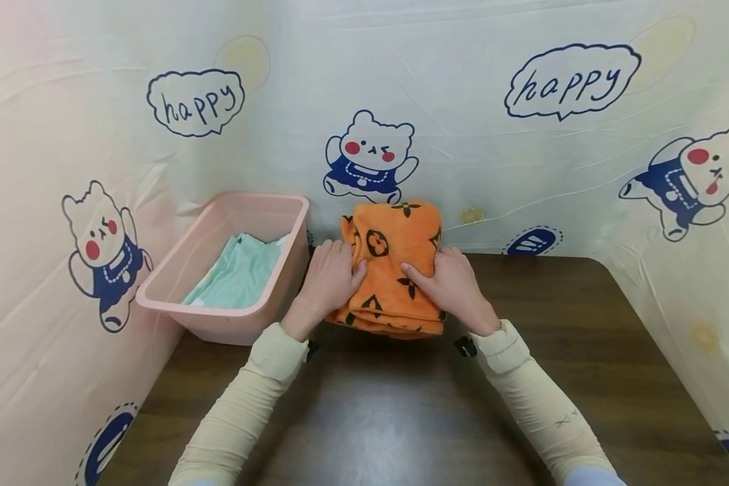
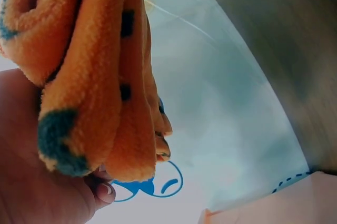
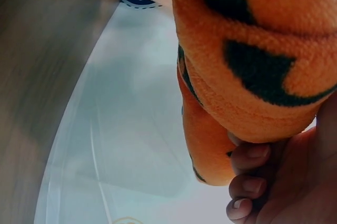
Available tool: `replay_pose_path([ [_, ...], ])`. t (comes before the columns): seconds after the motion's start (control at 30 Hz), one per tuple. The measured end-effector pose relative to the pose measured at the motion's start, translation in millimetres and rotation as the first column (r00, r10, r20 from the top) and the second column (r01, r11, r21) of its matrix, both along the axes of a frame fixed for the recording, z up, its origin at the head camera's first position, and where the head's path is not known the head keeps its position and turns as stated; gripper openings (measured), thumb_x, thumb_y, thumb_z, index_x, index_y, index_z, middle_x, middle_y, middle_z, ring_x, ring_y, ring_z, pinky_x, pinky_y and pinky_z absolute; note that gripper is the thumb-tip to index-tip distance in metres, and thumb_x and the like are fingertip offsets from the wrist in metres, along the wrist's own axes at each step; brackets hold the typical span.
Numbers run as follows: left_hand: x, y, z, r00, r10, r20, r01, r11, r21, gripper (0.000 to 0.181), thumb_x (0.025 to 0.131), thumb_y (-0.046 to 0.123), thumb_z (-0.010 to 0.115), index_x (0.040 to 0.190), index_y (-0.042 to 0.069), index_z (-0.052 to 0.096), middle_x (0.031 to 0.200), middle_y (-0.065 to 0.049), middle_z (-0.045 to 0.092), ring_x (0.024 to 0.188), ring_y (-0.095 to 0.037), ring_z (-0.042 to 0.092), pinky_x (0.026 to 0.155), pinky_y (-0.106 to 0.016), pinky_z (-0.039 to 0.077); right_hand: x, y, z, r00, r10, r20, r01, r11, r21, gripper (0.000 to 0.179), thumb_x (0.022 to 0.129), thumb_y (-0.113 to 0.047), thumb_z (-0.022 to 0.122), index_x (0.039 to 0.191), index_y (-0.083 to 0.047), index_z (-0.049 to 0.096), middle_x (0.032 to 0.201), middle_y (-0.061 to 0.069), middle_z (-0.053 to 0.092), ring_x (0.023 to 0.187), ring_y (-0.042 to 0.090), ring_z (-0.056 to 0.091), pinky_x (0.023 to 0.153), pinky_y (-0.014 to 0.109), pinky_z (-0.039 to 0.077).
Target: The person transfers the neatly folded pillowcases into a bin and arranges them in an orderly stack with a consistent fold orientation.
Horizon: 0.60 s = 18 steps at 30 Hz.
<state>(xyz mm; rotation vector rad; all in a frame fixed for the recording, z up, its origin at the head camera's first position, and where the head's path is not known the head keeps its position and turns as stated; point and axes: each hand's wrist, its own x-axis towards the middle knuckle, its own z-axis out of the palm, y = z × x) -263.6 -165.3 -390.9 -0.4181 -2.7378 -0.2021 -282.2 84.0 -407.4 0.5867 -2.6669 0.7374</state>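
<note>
Both hands hold a folded orange fleece cloth [image 1: 395, 263] with a dark flower pattern, raised over the back of the table. The left hand [image 1: 330, 280] grips its left side, thumb lying on the face toward me. On the opposite side the right hand [image 1: 455, 283] grips the edge, its thumb also on the front. Thick soft folds of the orange cloth [image 2: 95, 98] fill much of the left wrist view. In the right wrist view, curled fingers [image 3: 247, 187] of the right hand show under the orange cloth [image 3: 253, 77].
Left of the hands stands a pink plastic basin [image 1: 219, 312] with a folded mint-green cloth [image 1: 243, 273] inside. The dark wooden table [image 1: 376, 418] spreads in front and to the right. A pale curtain [image 1: 462, 162] with printed bears hangs along its back and sides.
</note>
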Motion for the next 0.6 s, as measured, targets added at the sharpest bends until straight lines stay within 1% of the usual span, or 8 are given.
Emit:
replay_pose_path([
  [0.23, 2.6, -6.9, 7.9, 1.000, 0.003, -0.013, -0.003, 1.000, -0.022, 0.039, 0.104, 0.036, 0.050, 0.092, 0.000, 0.057, 0.082, -0.013, 0.053, 0.079, -0.030, 0.048, 0.075, -0.040, 0.041, 3.4, -7.5, 7.1, 1.000, 0.013, -0.019, -0.013, 1.000, -0.013, 0.057, 0.095, -0.064, 0.058, 0.080, -0.008, 0.061, 0.065, 0.005, 0.054, 0.070, 0.026, 0.054, 0.068, 0.040, 0.043],
  [0.37, 4.4, -9.9, 11.3, 1.000, 0.011, -0.005, -0.011, 0.999, -0.031, 0.038, 0.104, 0.036, 0.050, 0.091, 0.000, 0.057, 0.082, -0.013, 0.053, 0.079, -0.030, 0.048, 0.075, -0.040, 0.040, 7.2, -10.9, 10.2, 1.000, 0.013, 0.003, -0.013, 1.000, -0.017, 0.059, 0.095, -0.065, 0.057, 0.077, -0.009, 0.060, 0.066, 0.006, 0.054, 0.069, 0.025, 0.053, 0.066, 0.039, 0.043],
  [0.47, 5.2, -11.4, 13.0, 1.000, 0.013, -0.004, -0.013, 0.999, -0.041, 0.039, 0.104, 0.036, 0.050, 0.091, 0.000, 0.057, 0.082, -0.012, 0.053, 0.078, -0.029, 0.048, 0.074, -0.040, 0.040, 10.2, -11.7, 11.8, 0.999, 0.027, 0.026, -0.026, 0.999, -0.033, 0.059, 0.095, -0.066, 0.055, 0.081, -0.009, 0.061, 0.068, 0.006, 0.055, 0.069, 0.025, 0.054, 0.065, 0.038, 0.043],
  [0.6, 5.6, -14.2, 17.0, 0.999, 0.000, -0.032, -0.002, 0.999, -0.045, 0.038, 0.103, 0.036, 0.051, 0.090, 0.000, 0.057, 0.081, -0.013, 0.054, 0.078, -0.030, 0.049, 0.074, -0.041, 0.041, 12.5, -12.9, 15.0, 0.998, 0.044, 0.033, -0.042, 0.997, -0.057, 0.058, 0.095, -0.065, 0.055, 0.093, -0.008, 0.063, 0.075, 0.006, 0.058, 0.076, 0.025, 0.056, 0.069, 0.039, 0.045],
])
